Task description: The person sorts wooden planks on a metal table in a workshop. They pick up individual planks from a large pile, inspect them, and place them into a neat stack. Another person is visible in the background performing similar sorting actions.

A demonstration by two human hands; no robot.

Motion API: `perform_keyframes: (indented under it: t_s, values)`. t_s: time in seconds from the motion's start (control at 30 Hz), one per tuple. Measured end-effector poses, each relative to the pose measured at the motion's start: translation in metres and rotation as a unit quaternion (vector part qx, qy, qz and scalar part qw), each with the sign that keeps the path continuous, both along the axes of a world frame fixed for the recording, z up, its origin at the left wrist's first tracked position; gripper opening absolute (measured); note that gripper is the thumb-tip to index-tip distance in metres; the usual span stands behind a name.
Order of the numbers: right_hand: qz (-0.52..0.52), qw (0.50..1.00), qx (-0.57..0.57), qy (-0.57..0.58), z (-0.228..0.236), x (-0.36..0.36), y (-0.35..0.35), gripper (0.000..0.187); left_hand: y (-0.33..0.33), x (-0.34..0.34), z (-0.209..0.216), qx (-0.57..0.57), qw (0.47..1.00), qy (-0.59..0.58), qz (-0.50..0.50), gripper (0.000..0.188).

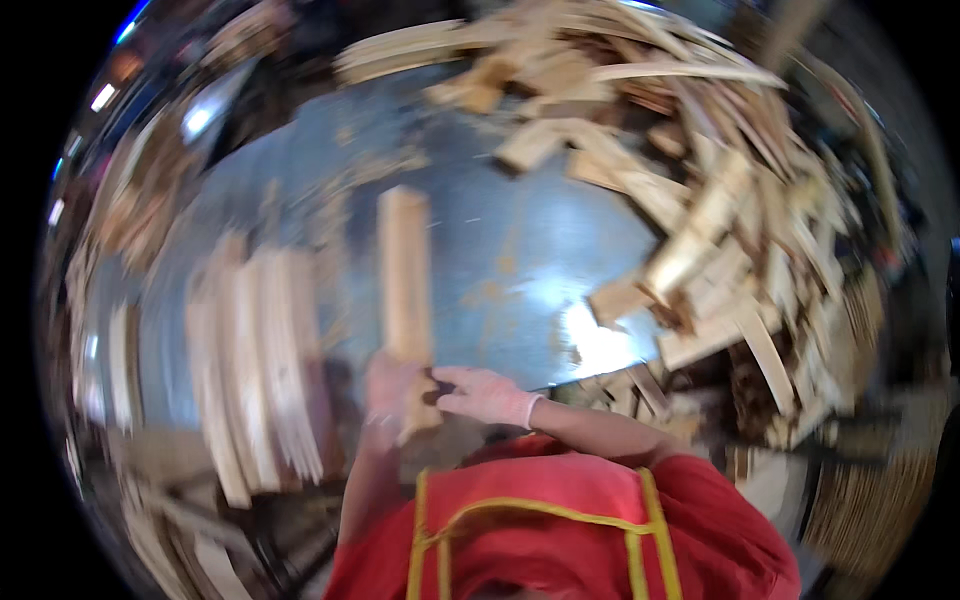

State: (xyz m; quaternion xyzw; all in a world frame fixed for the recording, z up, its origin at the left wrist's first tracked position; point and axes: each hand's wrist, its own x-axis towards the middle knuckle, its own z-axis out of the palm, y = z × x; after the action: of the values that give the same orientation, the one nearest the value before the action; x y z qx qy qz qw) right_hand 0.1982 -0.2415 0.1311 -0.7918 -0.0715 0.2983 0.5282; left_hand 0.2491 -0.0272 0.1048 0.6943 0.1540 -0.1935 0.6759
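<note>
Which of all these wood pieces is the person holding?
The block pointing away from the person, in the left hand; the boards at left and pile at right are unheld.

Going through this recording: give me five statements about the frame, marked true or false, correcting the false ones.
1. The left hand grips the pale, square-edged wooden beam. True.
2. The long, pale wooden strips lie right of the beam. False: they lie left of it.
3. A jumbled heap of pale wood pieces lies right of the beam. True.
4. The right hand is on that heap. False: it is beside the beam's near end.
5. The red cloth garment has yellow trim. True.
</note>
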Motion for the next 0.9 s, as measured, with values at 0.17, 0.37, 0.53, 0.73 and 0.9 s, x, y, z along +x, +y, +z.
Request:
perform_keyframes:
  t_s: [0.17, 0.37, 0.53, 0.73, 0.9]
  values:
    - [-0.149, 0.988, -0.011, 0.048, 0.015, -0.036, -0.120, 0.072, 0.109, -0.055, -0.025, 0.578, 0.811, -0.080, -0.039, 0.045]
    - [-0.598, 0.779, 0.152, 0.110, -0.028, -0.176, -0.336, 0.022, 0.079, -0.045, 0.055, 0.794, 0.598, -0.043, -0.102, 0.082]
    - [-0.822, 0.484, 0.300, 0.037, -0.106, -0.217, -0.480, 0.027, -0.086, 0.043, 0.061, 0.654, 0.673, -0.189, -0.290, 0.086]
    - [-0.887, 0.141, 0.422, -0.124, -0.162, -0.171, -0.571, 0.043, -0.402, 0.106, 0.017, 0.320, 0.801, -0.287, -0.417, 0.093]
    - [-0.790, 0.210, 0.556, -0.150, -0.093, -0.118, -0.531, 0.049, -0.514, 0.133, 0.031, 0.138, 0.892, -0.047, -0.427, 0.087]
